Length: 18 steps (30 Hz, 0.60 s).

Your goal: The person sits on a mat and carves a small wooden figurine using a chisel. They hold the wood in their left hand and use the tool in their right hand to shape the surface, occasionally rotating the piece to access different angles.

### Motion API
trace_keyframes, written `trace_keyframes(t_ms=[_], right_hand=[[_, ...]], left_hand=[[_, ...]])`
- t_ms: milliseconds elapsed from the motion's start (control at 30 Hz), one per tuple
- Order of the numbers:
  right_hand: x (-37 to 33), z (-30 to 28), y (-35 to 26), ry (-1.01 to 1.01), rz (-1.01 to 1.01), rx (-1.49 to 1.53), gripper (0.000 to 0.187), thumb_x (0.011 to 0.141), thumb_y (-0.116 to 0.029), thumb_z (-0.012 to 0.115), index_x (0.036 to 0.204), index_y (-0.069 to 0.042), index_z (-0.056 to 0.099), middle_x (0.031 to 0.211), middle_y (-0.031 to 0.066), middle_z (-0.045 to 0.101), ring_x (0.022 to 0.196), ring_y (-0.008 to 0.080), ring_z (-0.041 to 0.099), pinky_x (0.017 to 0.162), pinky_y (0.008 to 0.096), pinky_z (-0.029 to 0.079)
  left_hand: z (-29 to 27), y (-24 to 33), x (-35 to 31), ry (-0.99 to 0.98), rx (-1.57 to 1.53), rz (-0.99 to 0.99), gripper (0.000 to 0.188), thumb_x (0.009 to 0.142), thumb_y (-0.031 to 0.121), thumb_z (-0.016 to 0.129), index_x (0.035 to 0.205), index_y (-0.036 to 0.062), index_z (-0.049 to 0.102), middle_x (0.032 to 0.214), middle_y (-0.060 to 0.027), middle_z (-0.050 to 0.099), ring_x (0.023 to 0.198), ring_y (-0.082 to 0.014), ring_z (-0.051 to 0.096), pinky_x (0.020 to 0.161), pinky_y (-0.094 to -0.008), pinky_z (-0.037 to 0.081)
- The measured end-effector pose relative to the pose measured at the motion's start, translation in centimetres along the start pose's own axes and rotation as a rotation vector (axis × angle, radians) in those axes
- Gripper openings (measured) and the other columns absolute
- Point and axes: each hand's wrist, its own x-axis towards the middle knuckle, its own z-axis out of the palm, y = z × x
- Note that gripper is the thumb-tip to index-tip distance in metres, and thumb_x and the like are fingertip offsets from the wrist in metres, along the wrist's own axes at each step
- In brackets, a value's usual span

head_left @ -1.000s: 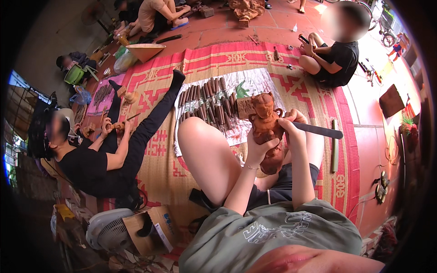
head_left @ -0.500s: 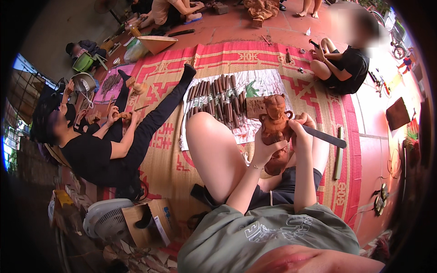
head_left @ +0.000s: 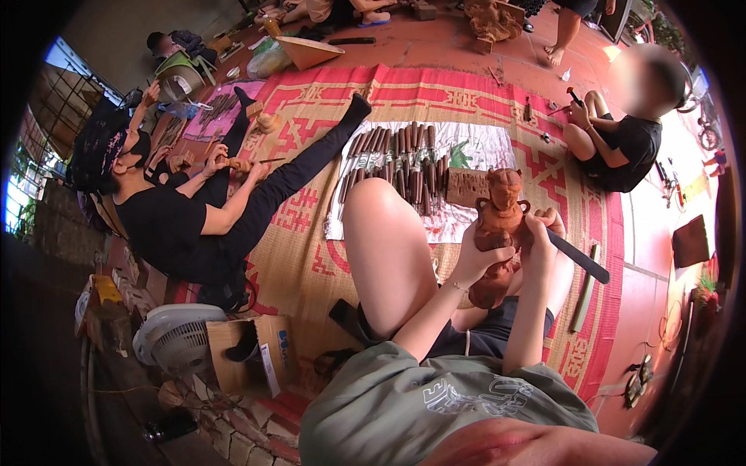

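Observation:
A carved reddish-brown wooden figurine (head_left: 503,203) stands nearly upright between my knees, with two loop-like handles at its shoulders. My left hand (head_left: 483,258) is wrapped round its middle from the left, thumb across the front. On the figurine's right side, my right hand (head_left: 542,233) is closed on a flat, dark, round-ended bar that looks like a file (head_left: 583,259). The bar sticks out to the lower right; its other end is hidden by my fingers. Just behind the figurine lies a rough wood block (head_left: 467,188).
Wooden-handled carving tools (head_left: 400,159) lie in rows on a white sheet (head_left: 336,225) over the patterned mat (head_left: 311,233). A pale green strip (head_left: 584,299) lies to the right. A co-worker in black (head_left: 167,225) carves at the left; another person (head_left: 622,147) sits at the far right.
The view has shifted, so most of the scene sits farther right. Both my hands keep hold of the figurine and the file, with little visible change in grip.

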Motion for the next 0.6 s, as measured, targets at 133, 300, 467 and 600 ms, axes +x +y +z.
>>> trace_keyframes(t_ms=[133,300,467,600], right_hand=[[0.1,-0.2,0.0,-0.020,0.010,-0.018,0.026,0.073,0.004,0.062,0.066,-0.012,0.042,0.064,-0.0021,0.051,0.057,0.0037,0.044,0.059,0.0154,0.037],[0.0,0.3,-0.4,-0.053,0.031,-0.034,0.023,0.072,0.002,0.064,0.067,-0.010,0.046,0.067,-0.0006,0.054,0.061,0.0049,0.048,0.061,0.0170,0.040],[0.5,-0.4,-0.6,-0.125,0.028,-0.088,0.023,0.072,0.000,0.065,0.066,-0.010,0.045,0.067,-0.0010,0.054,0.058,0.0042,0.048,0.057,0.0169,0.039],[0.6,-0.7,-1.2,-0.194,0.061,-0.235,0.023,0.070,-0.001,0.065,0.064,-0.009,0.045,0.064,-0.0027,0.051,0.056,0.0024,0.044,0.052,0.0163,0.035]], left_hand=[[-0.1,-0.3,0.2,0.007,-0.017,0.027,0.055,0.063,0.008,0.074,0.110,-0.0010,0.047,0.100,-0.0062,0.057,0.090,-0.0118,0.056,0.081,-0.0262,0.046],[-0.1,0.7,0.5,-0.018,0.044,0.031,0.056,0.064,0.009,0.071,0.113,-0.0025,0.049,0.105,-0.0071,0.057,0.095,-0.0146,0.054,0.086,-0.0283,0.043],[-0.3,-0.1,0.6,-0.010,0.038,0.037,0.056,0.062,0.006,0.072,0.112,-0.0013,0.048,0.102,-0.0072,0.057,0.092,-0.0132,0.056,0.083,-0.0267,0.046],[0.0,0.8,0.4,0.012,-0.044,0.006,0.055,0.064,0.005,0.070,0.113,-0.0025,0.047,0.103,-0.0083,0.058,0.092,-0.0146,0.057,0.083,-0.0274,0.046]])
